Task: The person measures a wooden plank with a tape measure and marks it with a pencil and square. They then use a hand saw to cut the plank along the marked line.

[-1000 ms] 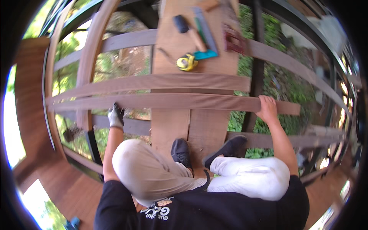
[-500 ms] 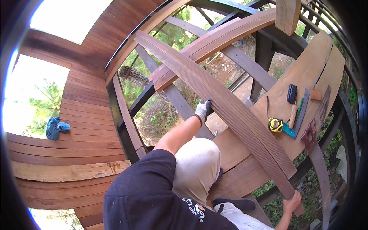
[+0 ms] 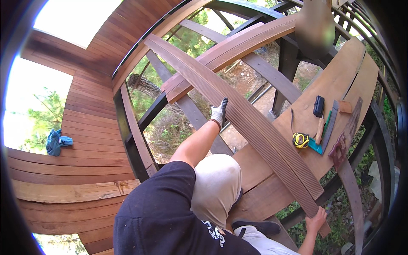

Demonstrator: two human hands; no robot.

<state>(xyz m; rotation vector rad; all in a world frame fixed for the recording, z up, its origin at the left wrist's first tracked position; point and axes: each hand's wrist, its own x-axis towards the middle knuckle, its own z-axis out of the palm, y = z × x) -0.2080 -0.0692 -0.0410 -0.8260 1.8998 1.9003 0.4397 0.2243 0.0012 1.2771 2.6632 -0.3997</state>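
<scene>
Two grooved brown boards (image 3: 263,131) lie side by side, running diagonally over dark crossbeams and another pair of timbers (image 3: 238,46). My left hand (image 3: 218,114), in a grey-and-black glove, is closed on the near board's edge around its middle. My bare right hand (image 3: 316,219) grips that board's lower end. Beyond them, on wide planks (image 3: 318,93), lie a black-headed mallet (image 3: 318,106), a yellow tape measure (image 3: 300,140), a teal-handled square (image 3: 315,147), a red-handled saw (image 3: 338,155) and a small wood block (image 3: 345,106).
A wooden slat wall (image 3: 93,136) with bright openings and a blue cloth bundle (image 3: 54,141) fills the left. Dark steel beams (image 3: 280,93) frame open gaps showing ground and foliage below. A blurred wooden post (image 3: 316,29) stands at the top. My knee and shoes are below the boards.
My view has swung toward the left wall. The two grooved boards, apart earlier, now lie together. My gloved hand has moved a little along the board toward its far end.
</scene>
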